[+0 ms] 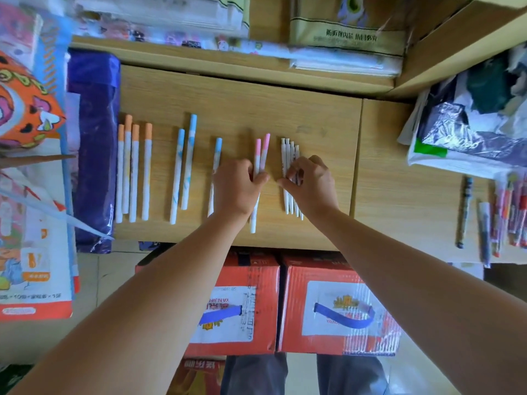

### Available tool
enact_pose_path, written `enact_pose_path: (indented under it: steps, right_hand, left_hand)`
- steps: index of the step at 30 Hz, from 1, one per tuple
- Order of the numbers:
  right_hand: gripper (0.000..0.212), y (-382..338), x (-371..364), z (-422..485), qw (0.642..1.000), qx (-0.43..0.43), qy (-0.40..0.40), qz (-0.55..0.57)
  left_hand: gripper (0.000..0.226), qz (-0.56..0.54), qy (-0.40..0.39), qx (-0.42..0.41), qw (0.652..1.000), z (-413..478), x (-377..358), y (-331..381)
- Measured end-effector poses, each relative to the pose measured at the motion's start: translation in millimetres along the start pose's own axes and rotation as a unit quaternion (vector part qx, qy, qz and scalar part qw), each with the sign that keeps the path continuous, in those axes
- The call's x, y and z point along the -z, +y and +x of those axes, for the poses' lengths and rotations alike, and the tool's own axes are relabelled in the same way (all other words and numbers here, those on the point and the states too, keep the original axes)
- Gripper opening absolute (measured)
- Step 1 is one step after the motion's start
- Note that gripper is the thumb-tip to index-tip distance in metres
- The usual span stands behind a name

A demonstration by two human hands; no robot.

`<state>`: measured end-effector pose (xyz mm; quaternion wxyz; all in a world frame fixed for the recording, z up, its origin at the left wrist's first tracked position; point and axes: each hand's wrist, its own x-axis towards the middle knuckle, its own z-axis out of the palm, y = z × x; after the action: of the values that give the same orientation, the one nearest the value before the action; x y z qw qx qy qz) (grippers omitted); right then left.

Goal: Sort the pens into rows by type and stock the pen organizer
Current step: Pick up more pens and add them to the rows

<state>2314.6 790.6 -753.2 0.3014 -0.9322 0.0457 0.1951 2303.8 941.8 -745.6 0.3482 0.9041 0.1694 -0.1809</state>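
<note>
On the wooden shelf (239, 95) pens lie in groups. Several orange-capped pens (134, 166) lie at the left, two blue-capped pens (182, 166) beside them, and a third blue-capped pen (217, 151) further right. My left hand (235, 186) grips two pink-capped pens (261, 151) near their middle; it also covers part of the single blue pen. My right hand (310, 181) pinches a bunch of several white click pens (288, 155) with curled fingers. No pen organizer is in view.
A purple plastic pack (94, 149) borders the shelf on the left. Loose assorted pens (502, 218) lie at the far right, below a plastic bag of clutter (470, 132). Two red cartons (285, 303) stand under the shelf's front edge. Packaged goods line the upper shelf (199, 29).
</note>
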Motion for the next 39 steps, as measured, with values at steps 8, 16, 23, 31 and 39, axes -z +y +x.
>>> enact_pose_path:
  steps: [8,16,23,31,39]
  right_hand:
    - [0.019,3,-3,-1,1.0,-0.001,0.01,0.027]
    - [0.024,14,-1,-3,0.999,0.025,0.006,0.035]
    - [0.012,25,16,-15,0.992,0.0,-0.022,0.123]
    - [0.011,94,82,-45,0.982,-0.076,-0.003,0.172]
    - [0.007,228,173,-69,0.979,-0.154,0.072,0.111]
  left_hand:
    - [0.046,0.062,0.047,-0.05,0.996,-4,-4,-9]
    - [0.043,0.068,0.042,-0.038,0.996,-14,0,-10]
    - [0.026,0.118,0.085,-0.089,0.985,-26,1,6]
    - [0.012,0.077,-0.038,-0.221,0.971,-50,-36,74]
    - [0.032,0.152,-0.156,-0.263,0.94,-81,-146,170]
